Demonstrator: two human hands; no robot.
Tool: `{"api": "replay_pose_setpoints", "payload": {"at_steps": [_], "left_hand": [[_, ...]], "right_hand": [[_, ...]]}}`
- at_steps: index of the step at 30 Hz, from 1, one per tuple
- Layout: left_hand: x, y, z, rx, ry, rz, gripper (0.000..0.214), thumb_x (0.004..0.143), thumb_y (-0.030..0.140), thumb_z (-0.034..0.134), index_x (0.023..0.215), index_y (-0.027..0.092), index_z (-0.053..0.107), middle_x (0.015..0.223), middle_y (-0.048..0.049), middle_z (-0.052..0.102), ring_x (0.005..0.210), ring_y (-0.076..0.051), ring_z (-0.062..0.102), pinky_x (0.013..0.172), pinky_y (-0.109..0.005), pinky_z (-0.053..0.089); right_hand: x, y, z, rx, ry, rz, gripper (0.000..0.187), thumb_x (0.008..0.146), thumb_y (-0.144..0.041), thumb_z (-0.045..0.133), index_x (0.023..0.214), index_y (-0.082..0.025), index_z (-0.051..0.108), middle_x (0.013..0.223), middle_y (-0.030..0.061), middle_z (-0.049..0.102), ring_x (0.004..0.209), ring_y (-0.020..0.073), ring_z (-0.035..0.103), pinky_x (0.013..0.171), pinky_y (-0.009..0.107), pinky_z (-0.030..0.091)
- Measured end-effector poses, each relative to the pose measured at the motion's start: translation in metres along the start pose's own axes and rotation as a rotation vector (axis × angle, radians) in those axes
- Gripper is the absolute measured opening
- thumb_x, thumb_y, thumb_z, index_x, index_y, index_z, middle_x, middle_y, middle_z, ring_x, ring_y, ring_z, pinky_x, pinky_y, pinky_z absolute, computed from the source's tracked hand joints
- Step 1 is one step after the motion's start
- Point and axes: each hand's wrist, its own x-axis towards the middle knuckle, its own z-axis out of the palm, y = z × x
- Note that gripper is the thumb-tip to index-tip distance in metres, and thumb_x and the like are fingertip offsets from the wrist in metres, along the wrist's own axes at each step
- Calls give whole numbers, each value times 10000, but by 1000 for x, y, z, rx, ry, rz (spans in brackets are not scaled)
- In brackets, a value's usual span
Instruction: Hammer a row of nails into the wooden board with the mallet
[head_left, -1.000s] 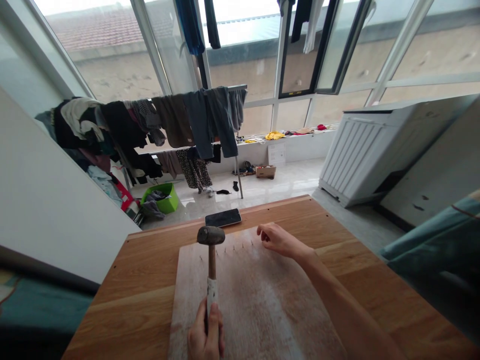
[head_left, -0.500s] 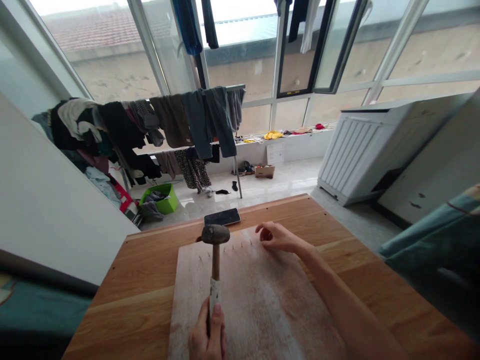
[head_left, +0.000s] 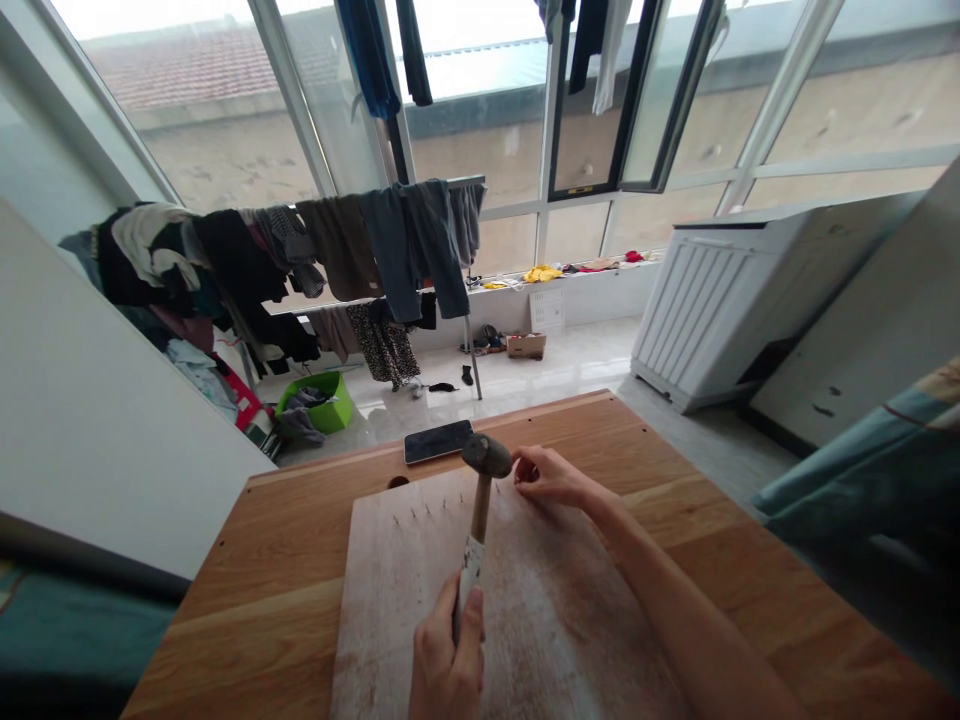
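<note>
My left hand (head_left: 450, 650) is closed round the white-wrapped lower part of a hammer's wooden handle. The hammer (head_left: 478, 530) is raised over the board, its dark head (head_left: 487, 456) close to the fingertips of my right hand. My right hand (head_left: 551, 476) is pinched near the board's far edge; whatever is between its fingertips is hidden. Several thin nails (head_left: 427, 509) stand in a row along that edge, some slightly tilted, to the left of the right hand. The pale, worn wooden board (head_left: 405, 600) lies flat beneath both hands.
The board rests on a wooden table (head_left: 285, 560). Beyond it lie a black phone (head_left: 438, 441) and a small dark round object (head_left: 397, 482). Past the table are a laundry rack (head_left: 420, 250), a green basket (head_left: 330, 402) and a white appliance (head_left: 697, 310).
My left hand has moved the hammer to the right, bringing its head from over the left nails to beside my right hand. The right hand keeps its pinch in nearly the same place.
</note>
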Motion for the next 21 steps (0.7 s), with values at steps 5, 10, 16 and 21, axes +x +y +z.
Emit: {"api": "replay_pose_setpoints", "payload": {"at_steps": [5, 10, 16, 21], "left_hand": [[5, 1, 6, 61, 32, 10, 627, 825, 765, 526, 931, 173, 706, 482, 9, 534, 430, -162, 534, 375, -222, 354], [7, -5, 10, 162, 49, 94, 540, 850, 672, 556, 998, 188, 743, 587, -41, 640, 598, -231, 650, 547, -265, 495], [4, -12, 10, 236, 66, 130, 496, 865, 583, 582, 1089, 175, 753, 851, -117, 756, 878, -289, 714, 705, -288, 546], [5, -12, 9, 237, 86, 144, 473, 848, 543, 618, 1110, 175, 760, 1074, -148, 759, 1041, -321, 690, 821, -327, 557]], "right_hand": [[0, -2, 1, -32, 24, -16, 209, 691, -123, 639, 895, -170, 642, 738, -6, 683, 657, 147, 624, 608, 233, 467], [1, -3, 0, -82, 74, -52, 233, 663, -134, 669, 891, -175, 641, 816, 9, 696, 731, 176, 622, 653, 250, 453], [0, -8, -2, -79, 71, -103, 250, 690, -159, 686, 938, -176, 659, 900, 32, 730, 848, 216, 649, 750, 269, 472], [-1, -11, -3, -60, 53, -97, 246, 696, -158, 691, 941, -169, 671, 890, 31, 741, 845, 219, 660, 744, 270, 477]]}}
